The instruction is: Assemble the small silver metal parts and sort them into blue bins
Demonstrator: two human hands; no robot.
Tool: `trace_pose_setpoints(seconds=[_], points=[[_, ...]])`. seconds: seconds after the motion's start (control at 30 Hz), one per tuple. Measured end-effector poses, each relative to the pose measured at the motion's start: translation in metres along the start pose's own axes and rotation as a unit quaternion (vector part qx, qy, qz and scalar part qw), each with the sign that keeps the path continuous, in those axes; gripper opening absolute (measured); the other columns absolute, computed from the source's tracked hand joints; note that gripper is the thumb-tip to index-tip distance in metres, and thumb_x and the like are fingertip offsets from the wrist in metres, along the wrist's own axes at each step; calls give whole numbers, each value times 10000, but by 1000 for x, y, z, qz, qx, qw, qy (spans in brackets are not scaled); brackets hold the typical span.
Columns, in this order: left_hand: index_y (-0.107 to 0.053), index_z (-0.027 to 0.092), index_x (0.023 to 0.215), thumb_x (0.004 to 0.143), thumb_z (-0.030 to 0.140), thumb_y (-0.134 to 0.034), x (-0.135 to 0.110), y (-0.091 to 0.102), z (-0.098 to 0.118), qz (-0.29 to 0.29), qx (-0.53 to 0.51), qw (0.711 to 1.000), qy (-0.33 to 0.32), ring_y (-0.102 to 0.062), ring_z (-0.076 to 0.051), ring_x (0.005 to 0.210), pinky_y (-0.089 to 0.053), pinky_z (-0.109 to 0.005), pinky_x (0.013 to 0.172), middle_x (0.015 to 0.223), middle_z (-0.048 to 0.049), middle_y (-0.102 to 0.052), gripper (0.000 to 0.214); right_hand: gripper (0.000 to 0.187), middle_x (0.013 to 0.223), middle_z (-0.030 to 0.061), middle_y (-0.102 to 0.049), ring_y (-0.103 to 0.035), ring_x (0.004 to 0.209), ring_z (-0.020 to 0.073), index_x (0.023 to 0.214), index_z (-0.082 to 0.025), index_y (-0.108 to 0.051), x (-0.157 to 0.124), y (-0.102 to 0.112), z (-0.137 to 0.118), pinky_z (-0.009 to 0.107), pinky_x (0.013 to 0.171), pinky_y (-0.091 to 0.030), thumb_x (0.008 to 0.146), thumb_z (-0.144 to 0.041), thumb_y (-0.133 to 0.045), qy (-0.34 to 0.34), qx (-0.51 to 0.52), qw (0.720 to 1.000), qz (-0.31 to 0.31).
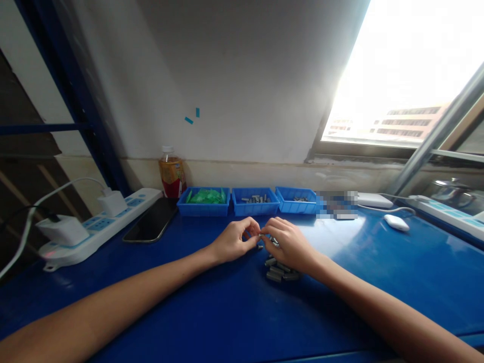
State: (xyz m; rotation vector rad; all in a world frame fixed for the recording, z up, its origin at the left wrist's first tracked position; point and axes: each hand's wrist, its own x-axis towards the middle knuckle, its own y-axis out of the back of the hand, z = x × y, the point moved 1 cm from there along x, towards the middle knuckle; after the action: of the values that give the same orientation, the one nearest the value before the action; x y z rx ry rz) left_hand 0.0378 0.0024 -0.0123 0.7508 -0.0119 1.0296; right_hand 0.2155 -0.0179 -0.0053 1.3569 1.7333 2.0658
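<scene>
My left hand (237,240) and my right hand (286,243) meet fingertip to fingertip over the blue table. Thumb and index of each are pinched together, and whatever lies between them is too small to make out. Under and beside my right hand lies a pile of short grey metal cylinders (275,274), partly hidden by the hand. One small dark piece (259,247) rests just below the fingertips. Beyond the hands stand three blue bins: one with green pieces (206,196), a middle bin (255,207) with metal cylinders, and a right bin (297,206) with small metal parts.
At left are a white power strip (109,222) with plugged chargers, a black phone (151,222) and a drink bottle (172,174). On the right lie a white earbud case (396,223), a white box with a cable (374,200) and another power strip (449,214). A wall closes the back.
</scene>
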Motion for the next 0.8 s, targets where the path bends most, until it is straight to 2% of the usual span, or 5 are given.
trace_pose_setpoints(seconds=[0.17,0.3,0.43,0.63,0.8], points=[[-581,155,869,809,308,-567,1,0,-4,12,-21,1000,11,-593,-137,729,-438,-224,635,786,-13,-641,165,254,851,64,-607,-558,802,183,983,-175,-603,-2,1,4,314,720,-460,832,-81,-421,27,22,999,-25],[-566,145,902,825,332,-560,2,-1,-8,15,-73,997,19,-609,-143,745,-461,-242,677,804,-31,-648,202,169,905,69,-614,-554,842,199,1022,-176,-570,-2,3,2,338,749,-444,872,-201,-496,-24,2,1000,-6],[-543,154,899,828,347,-572,2,-1,-8,5,-97,995,21,-631,-155,772,-469,-250,693,804,-29,-661,207,100,862,57,-609,-547,795,178,931,-187,-570,-1,3,-1,311,725,-439,896,-233,-488,-16,7,1000,10],[-560,162,980,831,309,-570,0,0,-2,5,-56,998,5,-638,-159,805,-461,-248,695,859,-39,-671,209,107,794,42,-604,-550,769,169,856,-194,-571,0,3,-1,288,697,-437,904,-214,-476,-31,27,999,32],[-589,167,954,826,325,-575,-1,1,6,5,3,1000,2,-621,-146,751,-429,-227,643,820,-22,-667,204,161,740,36,-590,-533,732,165,794,-188,-565,0,2,-1,286,678,-423,910,-201,-455,-36,26,999,21]])
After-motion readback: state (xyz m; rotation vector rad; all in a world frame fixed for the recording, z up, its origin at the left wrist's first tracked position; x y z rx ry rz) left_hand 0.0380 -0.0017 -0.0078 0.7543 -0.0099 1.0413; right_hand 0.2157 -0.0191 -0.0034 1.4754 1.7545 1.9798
